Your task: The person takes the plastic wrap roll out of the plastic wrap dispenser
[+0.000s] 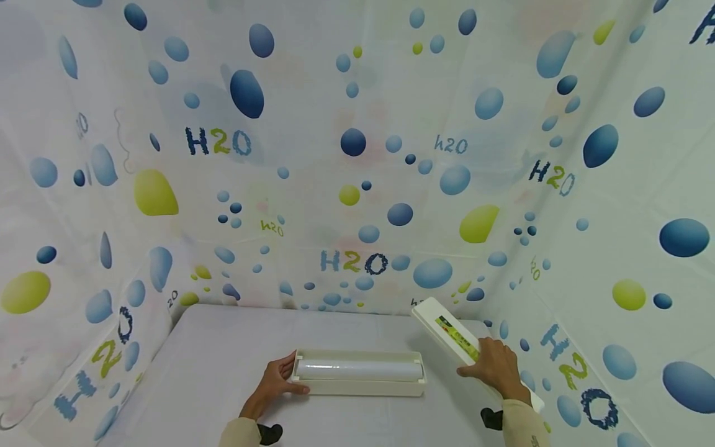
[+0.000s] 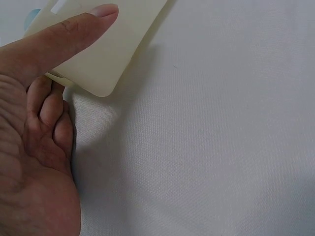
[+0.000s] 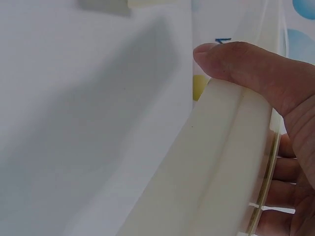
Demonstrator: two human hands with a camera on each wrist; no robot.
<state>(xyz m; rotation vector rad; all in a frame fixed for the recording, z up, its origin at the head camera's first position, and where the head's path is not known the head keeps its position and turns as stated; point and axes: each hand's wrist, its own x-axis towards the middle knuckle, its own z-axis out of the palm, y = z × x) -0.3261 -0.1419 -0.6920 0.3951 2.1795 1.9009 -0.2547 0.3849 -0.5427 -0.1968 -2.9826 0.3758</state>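
White cloth surface (image 1: pixel 357 425) under long box (image 1: pixel 363 388); H2O-printed curtains (image 1: pixel 307 205) on three sides.

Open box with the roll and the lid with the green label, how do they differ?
The open box lies nearly level across the head view; the lid is held at a slant. The box contains a shiny roll, whereas the lid bears a green label. The left hand grips the box's end; the right hand grips the lid. Both are long, narrow and pale.
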